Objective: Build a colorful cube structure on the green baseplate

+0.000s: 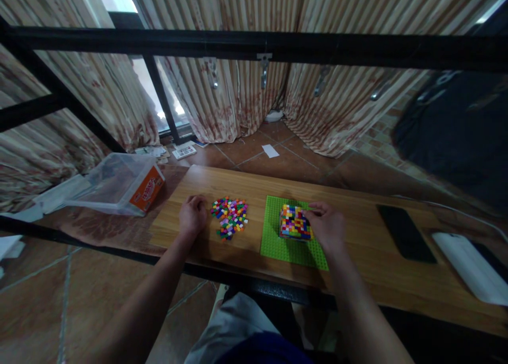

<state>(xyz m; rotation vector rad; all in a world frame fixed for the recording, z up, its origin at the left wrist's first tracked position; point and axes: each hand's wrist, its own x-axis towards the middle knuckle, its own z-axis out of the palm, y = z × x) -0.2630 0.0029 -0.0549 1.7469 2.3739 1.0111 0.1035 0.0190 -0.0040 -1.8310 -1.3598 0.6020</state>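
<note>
On the wooden table, a loose pile of small multicoloured toy bricks [230, 216] lies just right of my left hand [193, 214]. That hand rests on the tabletop with its fingers curled in; what they hold, if anything, is hidden. A green studded baseplate [271, 234] carries a boxy block built of many coloured bricks [293, 221]. At the upper right edge of this block, my right hand [328, 226] has thumb and fingers pinched together, close to or touching its top. Anything between those fingertips is too small to make out.
A clear plastic bin [115, 181] with an orange label lies left of the wooden board. To the right are a dark flat phone-like slab [405, 233] and a white rounded device [470, 266]. A black metal bar [238, 45] with hooks crosses above the table, before striped curtains.
</note>
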